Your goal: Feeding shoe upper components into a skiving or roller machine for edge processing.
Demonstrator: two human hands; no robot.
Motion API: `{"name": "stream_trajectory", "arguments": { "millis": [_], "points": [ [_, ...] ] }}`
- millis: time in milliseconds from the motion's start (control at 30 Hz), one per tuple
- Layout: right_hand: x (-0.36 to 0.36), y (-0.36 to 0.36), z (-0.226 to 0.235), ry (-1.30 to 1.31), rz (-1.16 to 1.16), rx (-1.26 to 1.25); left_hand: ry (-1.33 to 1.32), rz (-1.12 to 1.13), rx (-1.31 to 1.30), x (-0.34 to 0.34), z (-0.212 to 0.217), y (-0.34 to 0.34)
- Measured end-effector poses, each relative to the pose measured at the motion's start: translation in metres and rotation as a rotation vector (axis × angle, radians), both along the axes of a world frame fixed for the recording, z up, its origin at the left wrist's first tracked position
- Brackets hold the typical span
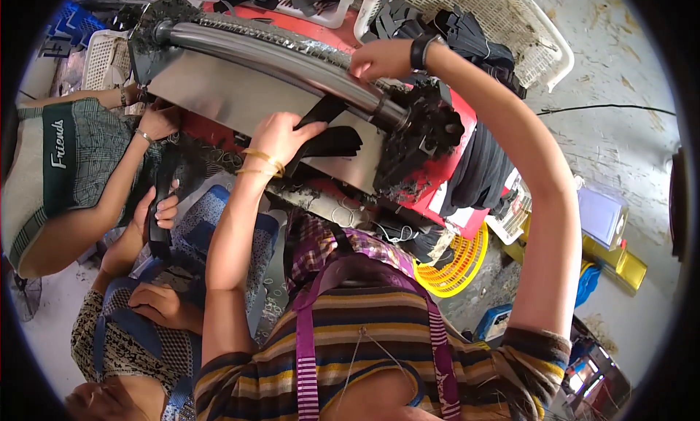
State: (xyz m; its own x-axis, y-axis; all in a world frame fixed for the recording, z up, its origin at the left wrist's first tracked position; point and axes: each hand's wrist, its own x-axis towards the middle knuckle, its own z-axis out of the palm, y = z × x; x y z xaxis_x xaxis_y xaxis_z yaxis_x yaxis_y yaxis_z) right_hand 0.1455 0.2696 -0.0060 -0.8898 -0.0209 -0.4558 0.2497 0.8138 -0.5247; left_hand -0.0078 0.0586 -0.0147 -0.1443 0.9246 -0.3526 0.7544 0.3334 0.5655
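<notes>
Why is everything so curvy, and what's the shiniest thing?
In the head view, the wide fisheye lens bends straight edges, so the metal roller looks bowed, and the corners go black; also in the head view, bright streaks run along that roller, with softer shine on the metal plate.

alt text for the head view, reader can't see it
A person's left hand holds black strips beside a machine with a metal roller; the right hand is at the roller's far side. At left, a co-worker's hand holds another dark strip.

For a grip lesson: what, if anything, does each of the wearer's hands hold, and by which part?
Left hand: black strip, by a part near the roller. Right hand: cannot tell if it holds anything.
</notes>
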Motion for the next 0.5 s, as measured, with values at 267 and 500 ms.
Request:
{"name": "stream_trajectory", "arguments": {
  "millis": [267, 500],
  "points": [
    [-0.001, 0.014, 0.000, 0.245, -0.568, -0.342, -0.604, 0.367, -0.145, -0.004, 0.004, -0.045],
    [0.011, -0.003, -0.029, 0.563, -0.004, 0.125, -0.301, 0.291, -0.061, 0.012, 0.007, -0.021]
  ]
}}
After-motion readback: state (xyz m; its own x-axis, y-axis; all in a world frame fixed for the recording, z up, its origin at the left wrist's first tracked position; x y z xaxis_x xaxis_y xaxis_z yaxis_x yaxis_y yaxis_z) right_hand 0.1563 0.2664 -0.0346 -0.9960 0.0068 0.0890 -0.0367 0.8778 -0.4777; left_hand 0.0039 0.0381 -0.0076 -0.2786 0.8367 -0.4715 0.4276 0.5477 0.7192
